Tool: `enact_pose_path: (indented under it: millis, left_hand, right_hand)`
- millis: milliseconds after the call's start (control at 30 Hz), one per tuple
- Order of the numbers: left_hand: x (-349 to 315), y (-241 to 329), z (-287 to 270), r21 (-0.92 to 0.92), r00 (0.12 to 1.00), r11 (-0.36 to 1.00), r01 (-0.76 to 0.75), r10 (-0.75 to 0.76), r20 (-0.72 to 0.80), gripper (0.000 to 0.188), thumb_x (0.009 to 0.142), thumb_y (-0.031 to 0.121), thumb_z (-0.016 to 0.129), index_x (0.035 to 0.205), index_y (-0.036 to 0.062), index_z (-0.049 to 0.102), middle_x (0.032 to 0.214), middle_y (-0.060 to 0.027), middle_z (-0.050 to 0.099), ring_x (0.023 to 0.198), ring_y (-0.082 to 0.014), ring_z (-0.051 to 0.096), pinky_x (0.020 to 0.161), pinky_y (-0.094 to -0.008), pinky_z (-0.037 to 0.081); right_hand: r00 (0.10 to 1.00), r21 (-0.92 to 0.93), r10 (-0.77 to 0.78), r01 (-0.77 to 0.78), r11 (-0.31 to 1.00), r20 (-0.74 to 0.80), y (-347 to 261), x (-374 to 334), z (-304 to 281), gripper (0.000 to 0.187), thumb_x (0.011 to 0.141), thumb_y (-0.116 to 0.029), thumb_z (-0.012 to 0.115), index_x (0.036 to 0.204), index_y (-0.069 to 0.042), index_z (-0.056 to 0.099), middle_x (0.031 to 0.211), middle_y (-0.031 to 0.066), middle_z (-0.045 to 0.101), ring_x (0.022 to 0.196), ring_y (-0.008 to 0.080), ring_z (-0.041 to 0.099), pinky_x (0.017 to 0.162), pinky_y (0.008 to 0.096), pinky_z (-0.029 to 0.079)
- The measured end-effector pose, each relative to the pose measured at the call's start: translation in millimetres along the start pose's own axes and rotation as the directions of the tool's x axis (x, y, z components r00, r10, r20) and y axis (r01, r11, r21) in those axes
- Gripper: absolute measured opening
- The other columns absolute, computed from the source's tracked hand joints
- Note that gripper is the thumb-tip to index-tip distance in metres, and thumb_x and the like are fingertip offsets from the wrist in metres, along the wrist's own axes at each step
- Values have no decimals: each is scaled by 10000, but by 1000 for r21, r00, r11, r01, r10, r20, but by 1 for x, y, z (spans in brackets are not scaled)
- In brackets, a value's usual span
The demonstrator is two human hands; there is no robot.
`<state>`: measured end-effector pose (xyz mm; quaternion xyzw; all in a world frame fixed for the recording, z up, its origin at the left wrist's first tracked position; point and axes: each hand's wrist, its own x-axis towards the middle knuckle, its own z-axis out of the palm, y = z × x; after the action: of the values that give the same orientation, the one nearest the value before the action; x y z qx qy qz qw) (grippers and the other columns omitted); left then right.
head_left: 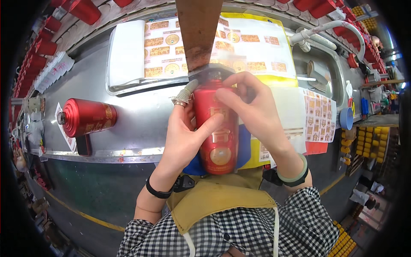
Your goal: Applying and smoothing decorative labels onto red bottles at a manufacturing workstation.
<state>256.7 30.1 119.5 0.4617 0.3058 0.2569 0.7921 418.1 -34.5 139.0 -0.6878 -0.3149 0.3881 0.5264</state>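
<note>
A red bottle [219, 147] with gold lettering and a round gold emblem stands or leans in front of me, its neck pointing away. My left hand [182, 132] wraps its left side, the thumb lying across the front by the gold characters. One left finger wears a whitish mesh cover [183, 95]. My right hand [257, 107] is at the bottle's upper right, with thumb and fingers curled against the shoulder. Whether a small piece is pinched there is hidden. Behind the neck is a dark support [201, 70] under a brown upright board [199, 32].
Another red bottle [90, 116] lies on the metal bench at left, beside a dark phone [83, 144]. Sheets of gold decals [257, 51] cover a tray at the back. A sink [329, 64] with a curved pipe [334, 26] is at right, near a blue cup [346, 118].
</note>
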Motion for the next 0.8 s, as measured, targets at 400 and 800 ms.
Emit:
enact_pose_path:
  millis: [400,800]
  left_hand:
    - [1,-8,-3,-74,1000,997,3,-4,-14,758,955,101,721,1566,9,283,1470,-152,491,1330,-209,512,1106,-371,442]
    - [1,-9,-2,-71,1000,997,-13,12,-12,744,964,97,708,1568,6,283,1479,-156,481,1338,-211,504,1111,-371,434]
  right_hand:
    - [998,-47,5,-2,999,59,-2,1,-3,357,841,-233,835,1060,-13,659,792,-68,462,696,35,396,609,208,353]
    - [998,16,6,-7,1000,64,-2,1,-6,319,879,-210,805,1095,-19,670,781,-75,483,679,17,398,591,193,343]
